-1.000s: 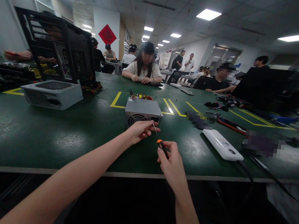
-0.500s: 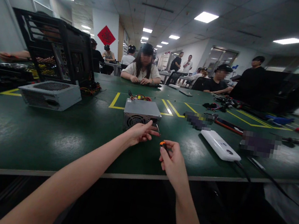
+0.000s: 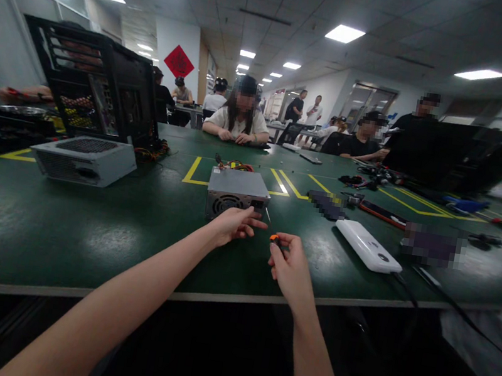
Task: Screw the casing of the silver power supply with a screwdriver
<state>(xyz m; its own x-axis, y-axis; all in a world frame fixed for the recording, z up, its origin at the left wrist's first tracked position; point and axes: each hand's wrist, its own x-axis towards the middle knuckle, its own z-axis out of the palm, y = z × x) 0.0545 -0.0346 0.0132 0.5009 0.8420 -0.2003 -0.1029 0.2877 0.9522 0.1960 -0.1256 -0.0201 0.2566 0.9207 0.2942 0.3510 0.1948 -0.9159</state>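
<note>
A grey computer power supply point(image 3: 239, 183) sits on the green table in front of me, its round fan grille and socket facing my way. My left hand point(image 3: 238, 223) is at its near face, fingers stretched out to the right and holding nothing; whether it touches the case I cannot tell. My right hand point(image 3: 289, 261) grips a screwdriver point(image 3: 273, 238) by its black and orange handle. The thin metal shaft points up and left to the supply's lower right corner. Where exactly the tip meets the case is too small to make out.
To the left are a second power supply point(image 3: 86, 159) and a black computer case point(image 3: 100, 85). On the right lie a white power bank point(image 3: 368, 246) with a black cable, blurred-out objects and loose cables. Across the table point(image 3: 131, 220) sits a person; dark monitors stand at far right.
My left thumb has lowered slightly, showing more of the socket on the power supply. The right hand with the screwdriver has barely shifted.
</note>
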